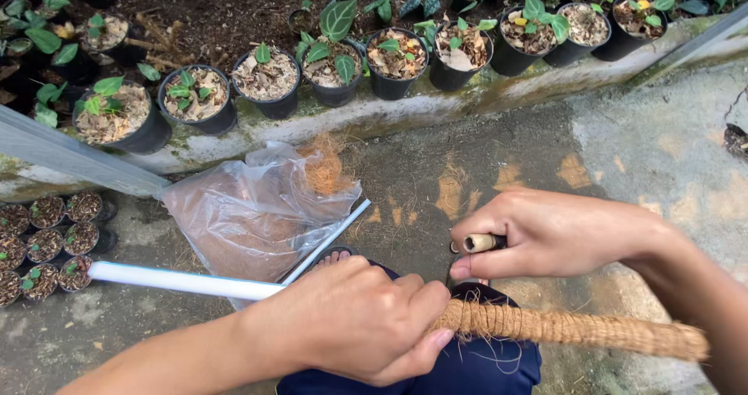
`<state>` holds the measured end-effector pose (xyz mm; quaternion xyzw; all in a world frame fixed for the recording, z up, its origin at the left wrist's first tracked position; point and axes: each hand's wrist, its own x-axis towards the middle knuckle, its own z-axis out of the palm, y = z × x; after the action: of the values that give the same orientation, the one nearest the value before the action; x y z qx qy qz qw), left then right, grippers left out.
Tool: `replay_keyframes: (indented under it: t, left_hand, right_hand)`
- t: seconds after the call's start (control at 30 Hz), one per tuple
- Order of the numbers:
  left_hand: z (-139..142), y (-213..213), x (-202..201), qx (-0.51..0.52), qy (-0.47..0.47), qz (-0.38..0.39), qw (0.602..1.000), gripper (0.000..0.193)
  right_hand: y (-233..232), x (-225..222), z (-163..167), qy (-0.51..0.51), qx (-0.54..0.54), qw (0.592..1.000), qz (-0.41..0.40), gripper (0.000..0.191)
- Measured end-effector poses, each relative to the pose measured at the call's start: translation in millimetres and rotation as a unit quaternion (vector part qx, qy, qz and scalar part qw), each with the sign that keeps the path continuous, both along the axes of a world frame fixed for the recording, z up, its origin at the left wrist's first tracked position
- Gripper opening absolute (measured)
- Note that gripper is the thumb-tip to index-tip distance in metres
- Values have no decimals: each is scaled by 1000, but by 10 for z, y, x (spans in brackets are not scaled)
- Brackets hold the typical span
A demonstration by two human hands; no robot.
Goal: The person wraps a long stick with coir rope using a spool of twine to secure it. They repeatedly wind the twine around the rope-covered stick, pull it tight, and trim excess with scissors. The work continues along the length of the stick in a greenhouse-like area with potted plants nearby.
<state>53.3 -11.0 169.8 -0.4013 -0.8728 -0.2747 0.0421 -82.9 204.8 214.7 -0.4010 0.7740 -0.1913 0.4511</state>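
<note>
A clear plastic bag [257, 212] lies on the concrete floor [647, 153] just below the raised kerb [436, 107], slumped and crumpled, filled with reddish-brown fibre; a tuft of loose fibre [323, 165] sticks out at its open top, touching the kerb. A second thin white pipe [331, 238] leans across the bag's right side. Along the kerb's upper edge stands a row of black pots [269, 83] with dry leaf mulch and small green plants, and a cluster of smaller pots [47, 243] sits on the floor at the left edge of the view. No labels or signs can be made out. The left hand [351, 317] is closed in a fist around a white pipe [175, 280], right where its bare white part ends and the wrapped part begins, thumb pressed on the fibre. From that fist the pipe runs right as a coir-wrapped pole [576, 329], bound with fine twine, over the person's dark blue lap [467, 368]. The right hand [545, 235] is closed above the pole, pinching a small tan spool [479, 243] between thumb and fingers.
</note>
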Motion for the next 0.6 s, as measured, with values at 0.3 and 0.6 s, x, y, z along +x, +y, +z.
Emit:
replay_keyframes:
  t: [0.3, 0.6]
  left_hand:
    - [-92, 186, 19, -114, 206, 51, 971, 33]
    - [-72, 206, -2, -51, 168, 164, 971, 30]
  right_hand:
    - [16, 531, 215, 112, 118, 977, -139, 35]
    - [335, 1179, -328, 326, -176, 890, -267, 9]
